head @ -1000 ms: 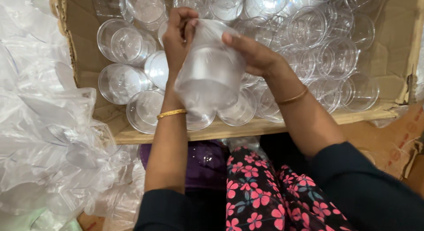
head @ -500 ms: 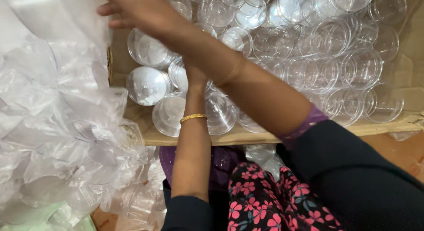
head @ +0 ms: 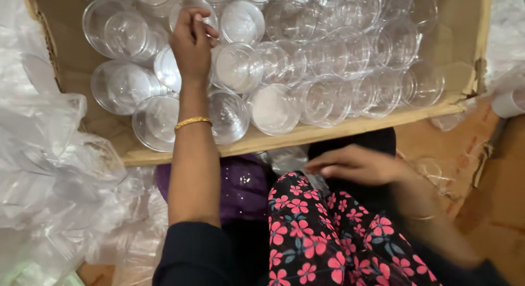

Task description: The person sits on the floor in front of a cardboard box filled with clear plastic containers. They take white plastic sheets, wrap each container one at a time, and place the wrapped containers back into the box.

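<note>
A cardboard box (head: 350, 127) in front of me holds several clear plastic cups lying mouth-up and on their sides. My left hand (head: 191, 42), with a gold bangle on the wrist, reaches into the box's left half. Its fingertips are pinched on the rim of a clear cup (head: 183, 15) among the others. My right hand (head: 355, 165) hovers low over my lap, below the box's front edge. Its fingers are stretched out and hold nothing. It is slightly blurred and lies next to a bit of clear plastic film (head: 287, 157).
A heap of crumpled clear plastic bags (head: 49, 171) fills the left side. My floral-patterned knee (head: 317, 237) and a purple cloth (head: 240, 182) lie below the box. An orange-brown floor (head: 492, 209) shows at the right, with a white object (head: 508, 102) at the edge.
Both hands held a bagged stack of cups over the box a second ago. The right hand then reached far left and has now dropped to my lap. The left hand stays in the box.
</note>
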The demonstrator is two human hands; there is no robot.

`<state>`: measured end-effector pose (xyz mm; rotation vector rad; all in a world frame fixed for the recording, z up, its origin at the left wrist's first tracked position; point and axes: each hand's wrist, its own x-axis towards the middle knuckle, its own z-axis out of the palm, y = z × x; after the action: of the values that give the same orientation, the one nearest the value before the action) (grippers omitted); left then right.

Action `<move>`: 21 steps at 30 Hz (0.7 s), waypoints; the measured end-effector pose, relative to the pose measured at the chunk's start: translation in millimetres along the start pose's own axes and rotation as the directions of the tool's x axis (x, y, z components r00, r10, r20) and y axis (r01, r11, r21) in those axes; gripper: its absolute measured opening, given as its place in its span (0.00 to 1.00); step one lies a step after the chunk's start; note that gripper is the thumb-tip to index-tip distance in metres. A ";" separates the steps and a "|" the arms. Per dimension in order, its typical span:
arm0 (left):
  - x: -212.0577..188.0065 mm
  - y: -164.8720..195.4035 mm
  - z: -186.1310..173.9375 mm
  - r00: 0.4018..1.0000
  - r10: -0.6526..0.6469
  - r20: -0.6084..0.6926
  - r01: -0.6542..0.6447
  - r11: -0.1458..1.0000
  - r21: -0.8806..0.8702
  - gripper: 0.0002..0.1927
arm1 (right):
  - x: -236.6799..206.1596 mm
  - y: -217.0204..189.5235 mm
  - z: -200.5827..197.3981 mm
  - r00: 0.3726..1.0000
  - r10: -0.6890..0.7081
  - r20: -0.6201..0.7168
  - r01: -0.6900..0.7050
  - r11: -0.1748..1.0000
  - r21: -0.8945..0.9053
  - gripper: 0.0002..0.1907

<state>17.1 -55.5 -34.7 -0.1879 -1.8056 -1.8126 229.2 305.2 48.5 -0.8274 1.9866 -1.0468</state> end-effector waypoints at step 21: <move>-63.2 97.9 5.4 0.986 0.150 0.070 -0.152 0.988 0.025 0.10 | 39.9 99.2 42.1 0.798 -0.096 -0.596 -0.008 0.985 -0.171 0.26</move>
<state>114.9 -25.0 21.0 -0.3686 -1.8129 -1.6906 223.2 302.7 -66.2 -0.6732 2.6325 -1.3029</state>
